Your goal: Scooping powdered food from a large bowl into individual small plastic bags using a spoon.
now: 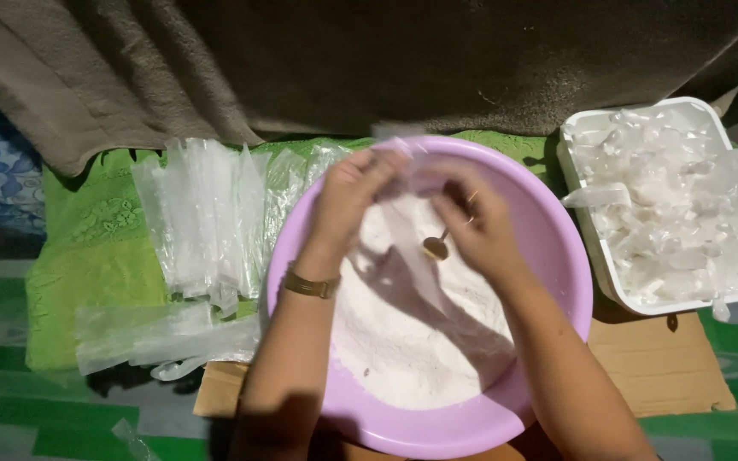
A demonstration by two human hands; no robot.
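over the pink basin (pixel 557 256), left hand (pixel 348 201) and right hand (pixel 471 226) pinch a clear bag (pixel 403 162)

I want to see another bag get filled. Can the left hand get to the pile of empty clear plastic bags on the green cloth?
Probably yes. The left hand is busy pinching a clear plastic bag over the purple plastic basin, but the pile of empty clear plastic bags lies just beside it with nothing between.

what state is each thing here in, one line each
left hand: pinching the clear bag
right hand: holding the spoon, at the bag
clear bag: held over the basin
spoon: above the powder
purple basin: partly filled with white powder
white tray: full of packed bags
empty bags: lying flat in a pile
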